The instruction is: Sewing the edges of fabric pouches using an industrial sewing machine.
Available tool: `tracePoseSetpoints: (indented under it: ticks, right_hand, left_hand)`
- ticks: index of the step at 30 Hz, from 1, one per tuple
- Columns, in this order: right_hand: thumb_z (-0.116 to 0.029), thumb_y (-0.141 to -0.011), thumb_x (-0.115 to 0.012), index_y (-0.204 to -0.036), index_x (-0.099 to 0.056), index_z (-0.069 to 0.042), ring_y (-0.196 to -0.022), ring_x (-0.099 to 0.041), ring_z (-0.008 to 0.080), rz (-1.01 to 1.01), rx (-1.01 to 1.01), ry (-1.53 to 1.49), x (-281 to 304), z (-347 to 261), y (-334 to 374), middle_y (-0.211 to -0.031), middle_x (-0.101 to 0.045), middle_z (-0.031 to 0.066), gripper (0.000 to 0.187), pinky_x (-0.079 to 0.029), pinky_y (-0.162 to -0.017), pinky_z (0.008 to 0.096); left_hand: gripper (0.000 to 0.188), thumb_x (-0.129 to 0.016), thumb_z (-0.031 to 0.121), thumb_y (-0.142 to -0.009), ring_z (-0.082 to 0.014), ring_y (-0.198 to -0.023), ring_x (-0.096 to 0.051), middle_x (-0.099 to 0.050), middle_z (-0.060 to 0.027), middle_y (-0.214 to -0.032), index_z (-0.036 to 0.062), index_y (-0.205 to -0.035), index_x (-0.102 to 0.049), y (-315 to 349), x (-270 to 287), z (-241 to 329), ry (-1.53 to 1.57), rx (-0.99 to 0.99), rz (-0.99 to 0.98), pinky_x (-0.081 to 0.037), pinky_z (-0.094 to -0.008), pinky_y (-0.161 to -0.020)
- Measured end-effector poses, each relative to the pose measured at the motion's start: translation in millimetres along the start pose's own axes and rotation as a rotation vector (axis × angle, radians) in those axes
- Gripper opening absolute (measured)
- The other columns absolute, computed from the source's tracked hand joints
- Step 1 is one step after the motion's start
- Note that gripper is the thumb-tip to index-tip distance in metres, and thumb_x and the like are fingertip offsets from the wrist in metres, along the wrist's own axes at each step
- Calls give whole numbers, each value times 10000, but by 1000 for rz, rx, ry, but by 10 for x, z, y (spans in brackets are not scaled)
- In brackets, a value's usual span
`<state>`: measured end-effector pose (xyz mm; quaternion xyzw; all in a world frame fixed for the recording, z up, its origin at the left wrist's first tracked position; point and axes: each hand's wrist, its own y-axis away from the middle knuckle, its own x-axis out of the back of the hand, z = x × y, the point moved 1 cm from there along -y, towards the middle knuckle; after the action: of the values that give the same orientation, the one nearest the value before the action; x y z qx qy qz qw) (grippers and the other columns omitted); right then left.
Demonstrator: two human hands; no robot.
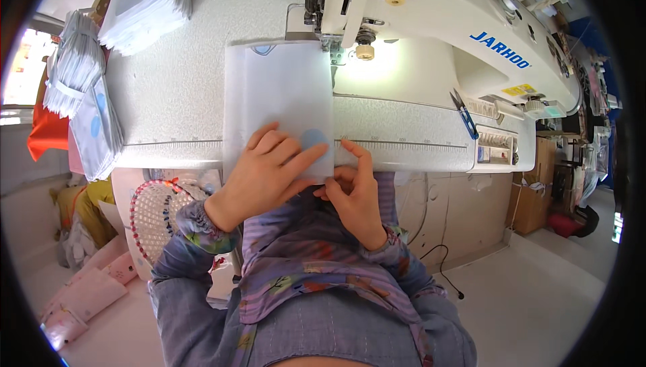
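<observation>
A rectangular white cloth piece with blue round prints lies on the sewing machine's bed, its long side running away from me. Its far right corner is by the needle area of the white sewing machine. My left hand rests on the near part of the cloth, fingers spread over it and index finger by a blue dot. At the near right corner my right hand pinches the cloth's edge between thumb and fingers, with the index finger stretched out. The cloth's near edge is partly hidden by my hands.
Thread snips lie at right beside a small compartment tray. A ruler strip runs along the table's front. Stacked white cloth pieces stand at far left, and a tied bundle hangs over the left edge. A beaded seat is below.
</observation>
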<state>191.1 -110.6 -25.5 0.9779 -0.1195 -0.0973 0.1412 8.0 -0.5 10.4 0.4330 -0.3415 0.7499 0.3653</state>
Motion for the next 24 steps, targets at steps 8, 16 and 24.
tracePoseSetpoints:
  ticks: [8,16,24]
  right_hand:
    - [85,-1025,-564,-1625,-268,-66,-867,-771,191,-82,-67,-21,87,19,-25,-1031,-743,122,685,-622,-755,291]
    - [-18,-1023,-671,-1428,-611,-14,-920,-770,254,-120,373,662,313,-630,-590,-1185,-755,165,409,-605,-781,320]
    - [-316,-964,-782,-1400,-684,-46,-1228,-652,345,-115,865,1135,324,-681,-1441,-1415,-699,128,523,-466,-1055,455]
  left_hand:
    - [573,-807,267,-837,-274,-1275,-577,-616,-64,-1274,117,-1375,-677,-8,-125,125,-24,-25,56,-416,-536,-1206]
    - [471,-723,116,-788,-213,-1085,-707,-725,-1,-1146,123,-1253,-798,101,-83,213,-86,-10,179,-584,-356,-883]
    - [491,-719,121,-767,-208,-1080,-711,-727,5,-1152,136,-1252,-799,59,-102,195,-63,17,175,-597,-351,-887]
